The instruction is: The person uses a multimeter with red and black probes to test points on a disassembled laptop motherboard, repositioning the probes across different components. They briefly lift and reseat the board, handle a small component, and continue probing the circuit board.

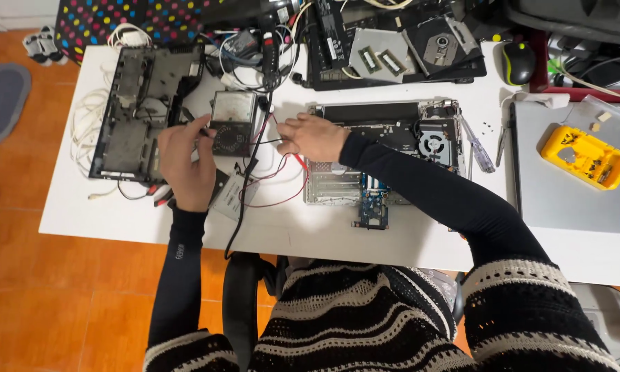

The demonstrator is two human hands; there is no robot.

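Observation:
My left hand (184,162) rests on the white table (69,207), fingers pinched on a thin black probe lead beside a grey analog multimeter (232,121). My right hand (313,136) lies at the left edge of an opened laptop chassis (386,148) with its fan and circuit boards bare. Its fingers pinch another thin lead, and red and black wires (282,176) trail from there toward the meter.
A black laptop bottom cover (141,103) lies at the left over white cables. Another dismantled laptop (393,48) sits at the back, with a mouse (518,62). A screwdriver (477,146), a closed grey laptop (565,200) and a yellow parts tray (585,157) are on the right.

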